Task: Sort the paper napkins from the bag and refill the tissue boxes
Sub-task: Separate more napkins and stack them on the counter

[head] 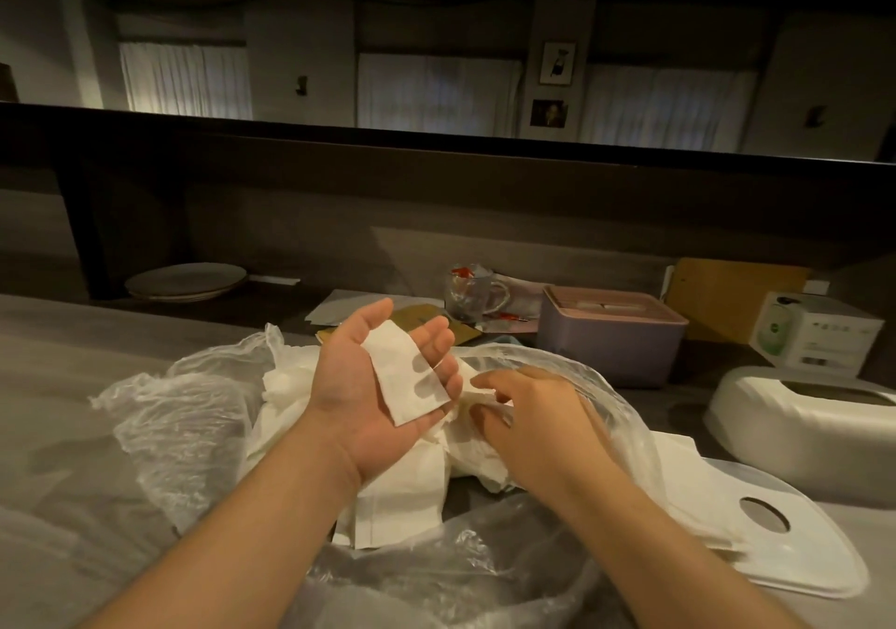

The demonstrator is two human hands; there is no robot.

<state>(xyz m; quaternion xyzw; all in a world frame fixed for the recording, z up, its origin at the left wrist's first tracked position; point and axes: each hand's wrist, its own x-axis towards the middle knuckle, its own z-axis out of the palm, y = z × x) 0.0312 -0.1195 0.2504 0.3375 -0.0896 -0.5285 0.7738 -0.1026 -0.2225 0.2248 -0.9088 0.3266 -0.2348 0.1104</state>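
My left hand (373,386) lies palm up over the bag, fingers nearly straight, with a folded white napkin (405,376) resting flat across the palm and fingers. My right hand (528,410) reaches palm down into the clear plastic bag (184,415), fingers curled into the heap of loose white napkins (402,492); whether it grips one is hidden. A white tissue box (756,429) stands open-topped at the right, its flat lid (785,560) with an oval hole lying in front of it. A pink tissue box (606,342) stands behind the bag.
A glass mug (472,296), papers and a brown envelope (436,318) lie behind the bag. A stack of plates (186,282) sits at the back left. A white carton (814,332) and a cardboard box (727,299) stand at the back right under a dark ledge.
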